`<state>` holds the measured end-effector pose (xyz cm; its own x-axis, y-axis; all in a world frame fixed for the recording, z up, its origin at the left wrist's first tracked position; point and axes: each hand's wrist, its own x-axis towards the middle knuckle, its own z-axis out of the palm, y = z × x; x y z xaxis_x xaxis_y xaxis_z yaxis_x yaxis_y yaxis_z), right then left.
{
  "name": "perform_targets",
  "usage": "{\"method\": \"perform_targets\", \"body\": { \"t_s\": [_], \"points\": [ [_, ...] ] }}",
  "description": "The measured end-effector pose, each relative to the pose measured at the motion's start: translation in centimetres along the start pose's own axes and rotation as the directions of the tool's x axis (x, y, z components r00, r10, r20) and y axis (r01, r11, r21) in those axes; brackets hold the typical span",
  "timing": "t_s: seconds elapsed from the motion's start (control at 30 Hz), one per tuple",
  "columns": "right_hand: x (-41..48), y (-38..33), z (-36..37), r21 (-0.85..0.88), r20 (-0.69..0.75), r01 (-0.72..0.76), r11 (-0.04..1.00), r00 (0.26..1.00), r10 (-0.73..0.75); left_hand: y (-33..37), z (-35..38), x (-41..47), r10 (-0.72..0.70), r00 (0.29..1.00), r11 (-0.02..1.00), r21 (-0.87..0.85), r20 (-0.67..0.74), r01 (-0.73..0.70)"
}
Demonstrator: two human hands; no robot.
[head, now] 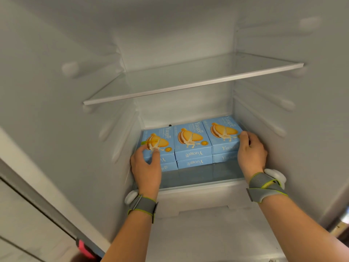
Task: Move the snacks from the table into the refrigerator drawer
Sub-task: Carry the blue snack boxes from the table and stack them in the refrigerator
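The left hand [146,164] fingers seemingly pinch the left box [164,138], the right hand [252,150] fingers curl round the right box [222,129]; press both stacks back evenly, edges flush

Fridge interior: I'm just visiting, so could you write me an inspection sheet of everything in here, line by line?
Surface: glassy floor of the bottom compartment, with a white rim in front.
Job's things: six blue snack boxes, in three stacks of two, side by side at the back.
Clutter: nothing seen.
Hands: left hand grips the left top box; right hand grips the right top box.
Cables: nothing seen; grey wristbands on both wrists.
Surroundings: glass shelf above; white fridge walls.
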<state>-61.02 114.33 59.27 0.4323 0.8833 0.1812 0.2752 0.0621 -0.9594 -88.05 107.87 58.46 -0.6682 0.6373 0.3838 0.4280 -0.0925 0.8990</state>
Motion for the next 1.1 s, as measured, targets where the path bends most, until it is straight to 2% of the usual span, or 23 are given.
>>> {"method": "perform_targets", "body": {
  "t_s": [0.23, 0.43, 0.63, 0.77, 1.1],
  "points": [
    [-1.9, -0.1, -0.8, 0.099, 0.047, -0.058, 0.993, 0.998, 0.053, 0.3, -0.2, -0.3, -0.011, 1.0, 1.0, -0.016, 0.028, 0.011],
    [-3.4, 0.5, -2.1, 0.119, 0.104, -0.05, 0.992, 0.994, 0.038, 0.4, -0.6, -2.0, -0.16, 0.987, 0.974, -0.158, 0.033, 0.163],
    [-5.1, 0.7, -3.5, 0.154, 0.146, -0.044, 0.987, 0.989, 0.021, 0.7, -1.0, -4.6, -0.203, 0.979, 0.955, -0.217, 0.013, 0.201],
    [-6.4, 1.5, -4.3, 0.176, 0.178, -0.01, 0.984, 0.984, -0.021, 1.1, -1.1, -7.3, -0.205, 0.979, 0.963, -0.177, 0.008, 0.203],
    [-12.0, 1.7, -5.2, 0.23, 0.223, -0.022, 0.973, 0.974, -0.03, 1.1, -4.1, -13.2, -0.077, 0.995, 0.997, -0.007, 0.067, 0.078]
  ]
}}
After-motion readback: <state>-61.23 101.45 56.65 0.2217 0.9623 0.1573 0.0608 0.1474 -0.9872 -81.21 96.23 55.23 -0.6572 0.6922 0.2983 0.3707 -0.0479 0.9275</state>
